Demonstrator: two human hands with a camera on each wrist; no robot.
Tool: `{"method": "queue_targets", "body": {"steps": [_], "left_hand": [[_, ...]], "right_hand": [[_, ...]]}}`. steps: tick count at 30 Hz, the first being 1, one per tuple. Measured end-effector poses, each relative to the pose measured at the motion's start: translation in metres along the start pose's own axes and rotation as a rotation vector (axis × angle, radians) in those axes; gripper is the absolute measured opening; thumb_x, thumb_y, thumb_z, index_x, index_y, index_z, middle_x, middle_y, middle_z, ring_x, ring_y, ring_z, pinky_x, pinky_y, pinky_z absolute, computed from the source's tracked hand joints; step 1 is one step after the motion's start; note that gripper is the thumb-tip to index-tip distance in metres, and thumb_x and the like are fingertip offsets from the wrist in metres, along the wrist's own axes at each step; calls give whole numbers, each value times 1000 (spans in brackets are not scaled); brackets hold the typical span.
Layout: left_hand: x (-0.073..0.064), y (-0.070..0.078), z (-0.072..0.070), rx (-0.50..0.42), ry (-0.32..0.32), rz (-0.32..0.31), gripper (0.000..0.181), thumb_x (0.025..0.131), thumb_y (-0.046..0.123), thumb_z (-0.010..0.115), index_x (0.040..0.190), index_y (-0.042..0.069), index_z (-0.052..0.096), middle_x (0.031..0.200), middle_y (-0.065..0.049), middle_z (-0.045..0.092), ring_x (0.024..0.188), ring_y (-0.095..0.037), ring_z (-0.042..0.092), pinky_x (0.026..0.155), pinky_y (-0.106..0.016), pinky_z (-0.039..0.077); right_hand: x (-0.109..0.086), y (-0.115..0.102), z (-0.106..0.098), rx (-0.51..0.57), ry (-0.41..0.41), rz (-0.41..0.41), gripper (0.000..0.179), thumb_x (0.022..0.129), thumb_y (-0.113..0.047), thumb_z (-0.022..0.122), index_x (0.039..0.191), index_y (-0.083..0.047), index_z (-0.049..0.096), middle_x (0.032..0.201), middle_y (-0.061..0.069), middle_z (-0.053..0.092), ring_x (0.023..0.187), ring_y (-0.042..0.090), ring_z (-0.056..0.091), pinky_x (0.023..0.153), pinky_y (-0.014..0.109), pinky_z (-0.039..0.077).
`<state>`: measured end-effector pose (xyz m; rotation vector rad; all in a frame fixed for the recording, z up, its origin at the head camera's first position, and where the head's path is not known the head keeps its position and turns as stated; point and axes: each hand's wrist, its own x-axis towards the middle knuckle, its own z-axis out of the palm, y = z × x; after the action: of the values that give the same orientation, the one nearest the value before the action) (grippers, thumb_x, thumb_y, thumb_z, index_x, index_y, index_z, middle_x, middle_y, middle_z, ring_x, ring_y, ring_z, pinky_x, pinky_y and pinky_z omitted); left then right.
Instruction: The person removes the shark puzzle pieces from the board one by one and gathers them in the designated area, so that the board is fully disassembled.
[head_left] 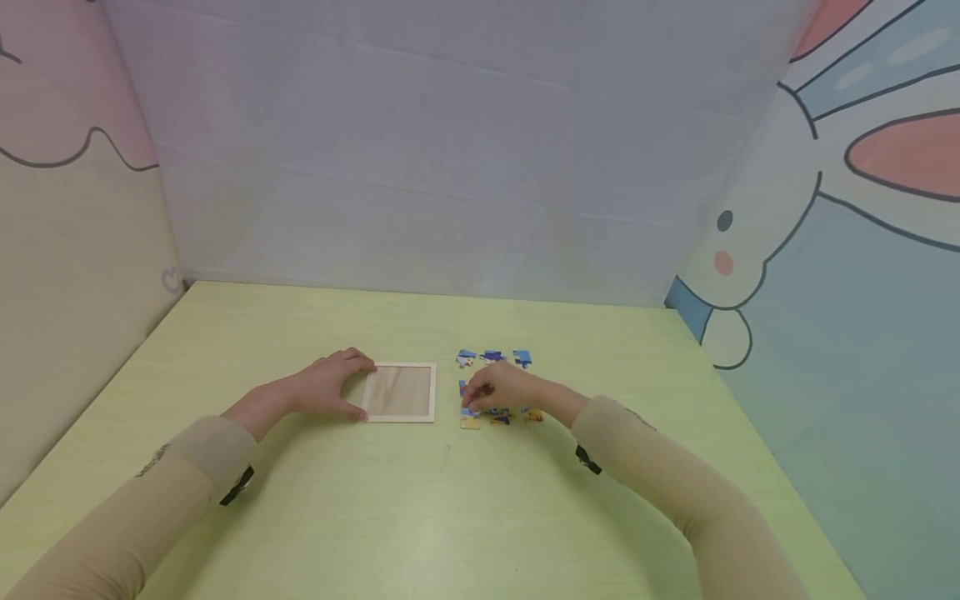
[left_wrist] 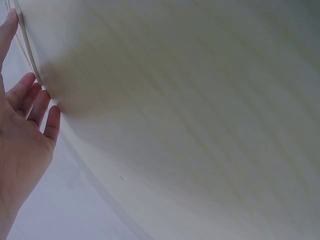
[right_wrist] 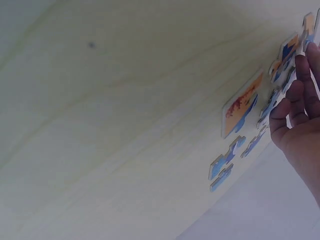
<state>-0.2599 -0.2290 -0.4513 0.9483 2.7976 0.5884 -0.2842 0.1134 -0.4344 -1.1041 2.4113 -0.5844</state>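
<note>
A square wooden puzzle tray (head_left: 432, 392) with a pale rim lies flat on the table. At its left side, my left hand (head_left: 330, 385) holds it, thumb at the near corner and fingers at the far one. To the right of the tray, several printed jigsaw pieces (head_left: 522, 358) lie in rough rows. My right hand (head_left: 504, 387) is over them with bent fingers, its fingertips right at an orange and blue jigsaw piece (right_wrist: 308, 25) at the near left. I cannot tell whether they pinch it. The hand hides part of the middle row.
The light yellow-green table (head_left: 450, 517) runs back to a plain pale wall (head_left: 450, 167). On the right stands a panel with a cartoon rabbit (head_left: 757, 225); another printed panel (head_left: 75, 275) borders the left. Both forearms reach in from the front.
</note>
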Motion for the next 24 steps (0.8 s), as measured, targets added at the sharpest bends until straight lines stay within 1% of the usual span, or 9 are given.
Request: {"method": "queue_targets", "body": {"steps": [6,11,16,20,24], "left_hand": [[2,0,2,-15,-4,-7,78,73,46,77,132,4,49,134,-15,45,123,-38,43,99,-60,33],[4,0,3,-9,-7,-7,78,73,47,77,132,5,49,134,-15,45,123,-38,43,99,-60,33],[5,0,1,-4,-12,-3,78,73,47,77,132,4,49,134,-16,45,123,-38,43,99,-60,33],[5,0,-1,-21,-13,-1,76,74,46,77,129,2,51,133,-17,45,123,-39,42,102,-58,33],[5,-3,-2,-52,-13,-23,71,78,42,75,129,0,50,133,-17,46,125,-38,41,105,-54,32]], "right_hand": [[-2,1,3,-15,20,19,5,86,-16,69,91,-17,70,92,-7,62,83,4,58,76,17,50],[-5,2,1,-39,45,-7,6,88,-18,68,93,-18,70,92,-8,62,80,5,56,72,19,49],[-13,-3,-13,-77,101,-33,12,90,-18,66,100,-15,71,91,-9,62,75,10,52,66,22,45],[-27,-6,-27,-80,167,-59,14,90,-17,64,101,-12,70,91,-5,62,75,12,51,66,24,44],[-46,-6,-42,-103,234,-32,17,92,-21,63,104,-11,69,96,-4,63,77,12,52,67,26,45]]}}
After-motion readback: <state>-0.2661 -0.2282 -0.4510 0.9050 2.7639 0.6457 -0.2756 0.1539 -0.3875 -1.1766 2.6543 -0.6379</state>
